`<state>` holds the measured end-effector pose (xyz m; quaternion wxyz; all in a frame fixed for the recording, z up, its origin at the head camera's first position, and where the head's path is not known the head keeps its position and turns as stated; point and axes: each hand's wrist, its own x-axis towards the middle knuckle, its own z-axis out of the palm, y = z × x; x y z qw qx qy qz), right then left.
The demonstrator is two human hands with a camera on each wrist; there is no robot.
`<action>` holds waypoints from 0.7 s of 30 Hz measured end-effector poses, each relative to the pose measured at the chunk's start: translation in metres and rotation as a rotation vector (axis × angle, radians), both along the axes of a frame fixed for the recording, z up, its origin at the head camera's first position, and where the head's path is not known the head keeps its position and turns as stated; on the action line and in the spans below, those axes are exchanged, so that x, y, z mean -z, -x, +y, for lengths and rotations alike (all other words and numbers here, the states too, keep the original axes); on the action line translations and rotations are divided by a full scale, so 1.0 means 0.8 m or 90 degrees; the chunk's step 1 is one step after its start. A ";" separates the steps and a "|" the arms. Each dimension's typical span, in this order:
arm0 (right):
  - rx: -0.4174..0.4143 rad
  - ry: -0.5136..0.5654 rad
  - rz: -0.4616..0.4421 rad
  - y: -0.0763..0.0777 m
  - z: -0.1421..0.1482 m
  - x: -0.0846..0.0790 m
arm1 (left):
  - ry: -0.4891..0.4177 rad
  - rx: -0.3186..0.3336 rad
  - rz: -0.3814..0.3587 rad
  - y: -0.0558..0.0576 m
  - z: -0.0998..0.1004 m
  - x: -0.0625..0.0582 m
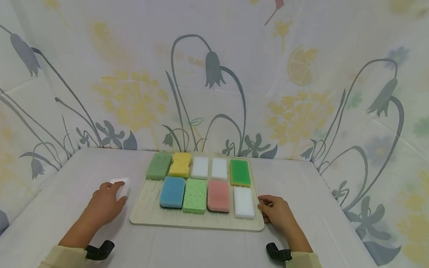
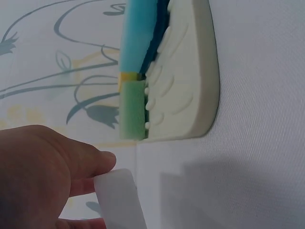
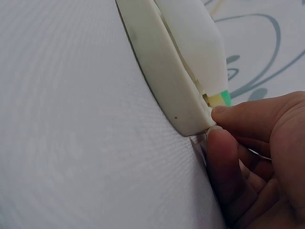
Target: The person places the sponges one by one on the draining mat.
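Note:
My left hand [image 1: 104, 203] holds a white sponge block [image 2: 120, 200] just off the left side of the cream tray [image 1: 195, 221]; its thumb and fingers are on the block's edges in the left wrist view. At the tray's right edge my right hand [image 1: 278, 212] pinches the rim between thumb and finger, as the right wrist view shows. Nearest to that hand on the tray lies a white block [image 1: 244, 202]. The front row also has a blue sponge [image 1: 172, 192], a speckled green sponge [image 1: 195, 195] and a pink sponge [image 1: 218, 195].
Along the tray's back row lie a dull green sponge [image 1: 159, 166], a yellow sponge [image 1: 179, 164], two white blocks and a bright green sponge [image 1: 240, 172] with a yellow side. A white cloth covers the table [image 1: 186, 254]. Patterned curtains [image 1: 216, 101] stand behind and at both sides.

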<state>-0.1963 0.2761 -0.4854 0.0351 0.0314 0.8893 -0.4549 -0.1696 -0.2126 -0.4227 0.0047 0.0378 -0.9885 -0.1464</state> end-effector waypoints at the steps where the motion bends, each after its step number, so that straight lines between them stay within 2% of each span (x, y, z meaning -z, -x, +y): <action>1: -0.001 -0.001 0.002 0.000 0.000 0.000 | -0.001 0.003 0.001 -0.001 0.002 0.000; 10: 0.003 -0.002 -0.006 -0.002 -0.001 0.001 | -0.020 0.038 0.010 -0.010 0.017 0.001; 21: 0.006 -0.001 0.000 0.002 0.000 0.001 | -0.029 0.056 0.007 -0.010 0.039 0.000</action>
